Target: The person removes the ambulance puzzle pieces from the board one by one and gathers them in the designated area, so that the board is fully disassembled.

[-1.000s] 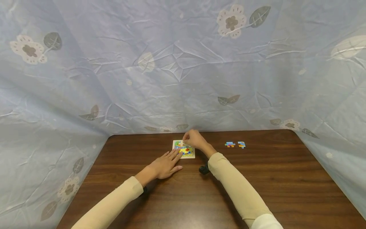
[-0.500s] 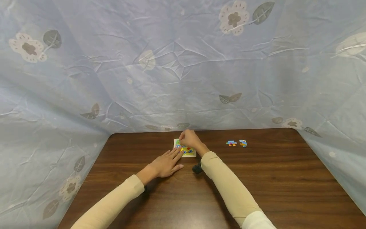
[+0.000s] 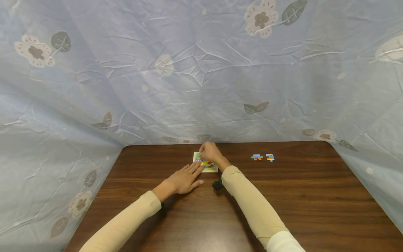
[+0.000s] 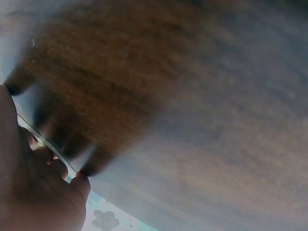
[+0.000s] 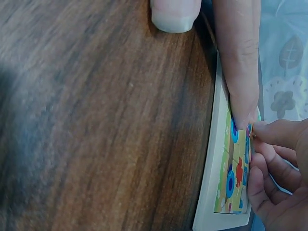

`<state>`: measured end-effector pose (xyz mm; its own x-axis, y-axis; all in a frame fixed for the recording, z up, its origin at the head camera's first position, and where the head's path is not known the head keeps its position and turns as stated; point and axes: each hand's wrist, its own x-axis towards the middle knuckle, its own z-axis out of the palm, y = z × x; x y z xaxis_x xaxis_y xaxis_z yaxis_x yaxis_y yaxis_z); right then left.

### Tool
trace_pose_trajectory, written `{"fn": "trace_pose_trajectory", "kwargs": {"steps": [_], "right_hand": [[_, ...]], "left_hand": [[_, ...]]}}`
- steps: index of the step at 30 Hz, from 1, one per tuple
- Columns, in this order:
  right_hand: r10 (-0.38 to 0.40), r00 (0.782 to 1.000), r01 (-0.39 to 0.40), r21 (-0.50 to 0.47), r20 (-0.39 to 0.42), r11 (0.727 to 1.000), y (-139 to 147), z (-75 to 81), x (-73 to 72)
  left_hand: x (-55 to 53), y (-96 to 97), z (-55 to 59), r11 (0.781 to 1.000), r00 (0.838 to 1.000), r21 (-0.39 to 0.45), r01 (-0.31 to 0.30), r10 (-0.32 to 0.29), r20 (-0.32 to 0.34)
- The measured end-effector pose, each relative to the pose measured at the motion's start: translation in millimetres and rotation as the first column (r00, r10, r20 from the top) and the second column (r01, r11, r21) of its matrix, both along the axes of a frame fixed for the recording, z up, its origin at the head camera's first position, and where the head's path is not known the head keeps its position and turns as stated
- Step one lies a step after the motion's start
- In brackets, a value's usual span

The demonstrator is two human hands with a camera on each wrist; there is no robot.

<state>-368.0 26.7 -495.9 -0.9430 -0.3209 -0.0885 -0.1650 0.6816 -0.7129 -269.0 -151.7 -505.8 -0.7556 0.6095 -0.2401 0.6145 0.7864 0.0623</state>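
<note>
A small jigsaw puzzle in a pale tray (image 3: 214, 171) lies near the table's far edge, its picture a yellow vehicle with blue wheels and a red cross. My left hand (image 3: 185, 179) lies with straight fingers, their tips resting on the puzzle's left part. Over its upper part, my right hand (image 3: 211, 153) has thumb and fingers bent together. In the right wrist view, that hand (image 5: 284, 178) pinches a small puzzle piece (image 5: 252, 133) at the puzzle's surface, beside a left fingertip. Most of the piece is hidden by fingers.
Two loose puzzle pieces, a left one (image 3: 256, 157) and a right one (image 3: 270, 157), lie apart on the brown wooden table (image 3: 299, 196), right of the tray. A flowered pale cloth (image 3: 201, 105) hangs behind the table and along its sides.
My right hand has shifted left over the tray, bringing the piece down toward the puzzle's upper left part, then stays nearly still. The left hand keeps its place on the puzzle.
</note>
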Motion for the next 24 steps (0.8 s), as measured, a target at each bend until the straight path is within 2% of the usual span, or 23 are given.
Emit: {"fn": "trace_pose_trajectory", "kwargs": {"steps": [11, 18, 24], "right_hand": [[-0.016, 1.0, 0.017, -0.046, 0.007, 0.999, 3.0, -1.2, 0.8], [-0.03, 0.999, 0.027, -0.101, -0.025, 0.995, 7.4, 0.8, 1.9], [-0.007, 1.0, 0.003, -0.13, -0.028, 0.991, 10.9, 1.0, 1.5]], "left_hand": [[0.7, 2.0, 1.9, 1.0, 1.0, -0.013, -0.005, 0.005, -0.001], [1.4, 2.2, 2.1, 1.0, 1.0, -0.005, -0.004, 0.004, -0.004], [2.6, 1.1, 1.2, 1.0, 1.0, 0.004, -0.008, 0.008, 0.001]]}}
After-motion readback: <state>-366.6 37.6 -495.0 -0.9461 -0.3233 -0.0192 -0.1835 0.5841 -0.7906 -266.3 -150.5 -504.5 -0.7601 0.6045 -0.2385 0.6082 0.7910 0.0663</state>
